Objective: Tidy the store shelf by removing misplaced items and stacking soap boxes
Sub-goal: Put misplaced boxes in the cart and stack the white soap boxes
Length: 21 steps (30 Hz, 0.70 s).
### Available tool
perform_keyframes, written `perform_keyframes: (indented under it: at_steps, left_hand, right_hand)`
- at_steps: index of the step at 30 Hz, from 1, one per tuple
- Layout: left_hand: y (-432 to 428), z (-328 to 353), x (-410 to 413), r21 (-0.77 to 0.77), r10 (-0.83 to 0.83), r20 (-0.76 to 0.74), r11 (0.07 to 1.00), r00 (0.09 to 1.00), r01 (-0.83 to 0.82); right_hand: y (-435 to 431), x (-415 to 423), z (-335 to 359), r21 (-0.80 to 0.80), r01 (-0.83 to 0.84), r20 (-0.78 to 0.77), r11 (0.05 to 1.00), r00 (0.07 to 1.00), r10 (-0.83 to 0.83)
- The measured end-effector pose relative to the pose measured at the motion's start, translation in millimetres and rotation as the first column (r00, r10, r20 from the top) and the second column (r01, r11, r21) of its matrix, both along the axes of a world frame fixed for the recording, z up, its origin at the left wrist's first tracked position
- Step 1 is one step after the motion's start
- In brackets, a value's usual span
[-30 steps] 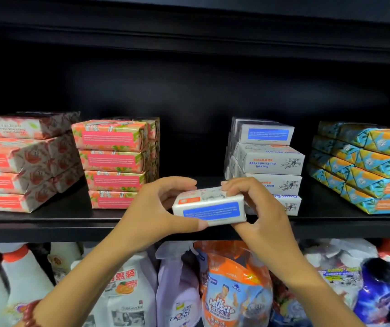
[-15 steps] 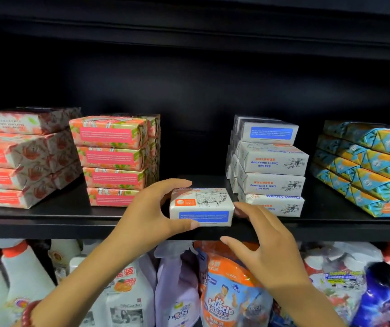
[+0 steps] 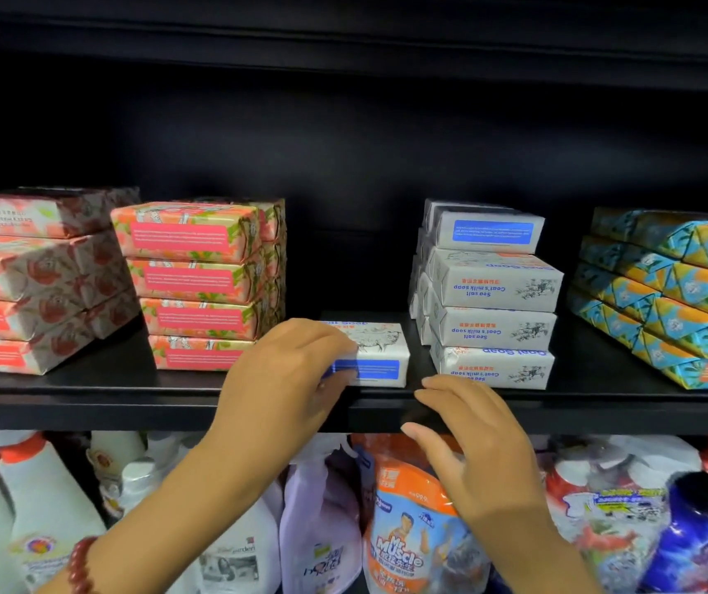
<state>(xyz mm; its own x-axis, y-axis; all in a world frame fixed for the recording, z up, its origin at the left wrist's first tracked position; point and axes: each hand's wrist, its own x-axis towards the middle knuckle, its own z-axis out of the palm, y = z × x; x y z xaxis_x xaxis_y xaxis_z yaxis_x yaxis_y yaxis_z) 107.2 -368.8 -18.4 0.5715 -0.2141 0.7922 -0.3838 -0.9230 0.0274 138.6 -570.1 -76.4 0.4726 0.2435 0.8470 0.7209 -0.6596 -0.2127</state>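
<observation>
A white soap box with a blue label (image 3: pixel 380 355) lies flat on the black shelf (image 3: pixel 86 400), in the gap between the pink floral stack (image 3: pixel 198 280) and the white goat-soap stack (image 3: pixel 489 293). My left hand (image 3: pixel 283 379) grips the box's left end, fingers curled over its top and thumb under its front. My right hand (image 3: pixel 467 448) hovers in front of the shelf edge, just right of the box, fingers spread and holding nothing.
A red-and-white soap stack (image 3: pixel 30 285) sits at far left and a blue-orange wrapped stack (image 3: pixel 669 293) at far right. Below the shelf stand cleaner bottles (image 3: pixel 43 508) and an orange refill pouch (image 3: pixel 407 533).
The box has gone from held in the air by both hands to lying on the shelf. My right hand let go and drew back below the shelf edge.
</observation>
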Motion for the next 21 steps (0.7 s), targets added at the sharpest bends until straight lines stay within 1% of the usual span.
perform_keyframes:
  at_steps: [5, 10, 12, 13, 14, 15, 17, 18, 21]
  left_hand:
    - [-3.3, 6.7, 21.0, -0.026, 0.041, -0.031, 0.999, 0.999, -0.042]
    - [-6.1, 6.6, 30.2, -0.045, 0.064, -0.085, 0.997, 0.994, -0.068]
    - [-6.7, 3.9, 29.1, -0.056, 0.064, -0.083, 0.996, 0.995, -0.069]
    - [-6.7, 2.0, 27.1, -0.063, 0.07, -0.07, 0.995, 0.995, -0.075]
    - [-6.5, -0.4, 24.3, -0.071, 0.073, -0.051, 0.994, 0.996, -0.077]
    - [-7.0, -3.0, 20.3, -0.083, 0.059, -0.036, 0.995, 0.998, -0.062]
    - [-10.6, -10.0, 10.6, -0.131, -0.004, -0.03, 0.991, 1.0, 0.001]
    - [-13.0, -13.6, 5.9, -0.158, -0.023, -0.039, 0.987, 0.999, 0.016]
    - [-18.0, -20.7, -1.7, -0.157, 0.022, -0.067, 0.987, 0.997, -0.033]
  right_hand:
    - [0.3, -1.6, 0.9, -0.004, -0.007, -0.005, 1.0, 1.0, 0.006]
    - [-1.1, -4.7, 4.6, -0.033, -0.041, -0.065, 0.999, 0.997, 0.039]
    - [-4.0, -9.0, 13.7, 0.04, -0.107, -0.073, 0.994, 0.991, 0.109]
    - [-7.0, -11.7, 21.6, 0.1, -0.147, -0.051, 0.984, 0.987, 0.152]
    - [-11.1, -14.1, 31.2, 0.144, -0.171, 0.005, 0.975, 0.985, 0.172]
    - [-16.7, -15.0, 42.9, 0.16, -0.168, 0.079, 0.973, 0.984, 0.157]
    - [-31.6, -9.7, 68.7, 0.128, -0.099, 0.191, 0.987, 0.979, 0.073]
    - [-38.8, -3.6, 81.3, 0.09, -0.047, 0.195, 0.995, 0.98, 0.029]
    - [-52.7, 18.0, 108.1, -0.128, 0.102, 0.094, 0.987, 0.991, -0.09]
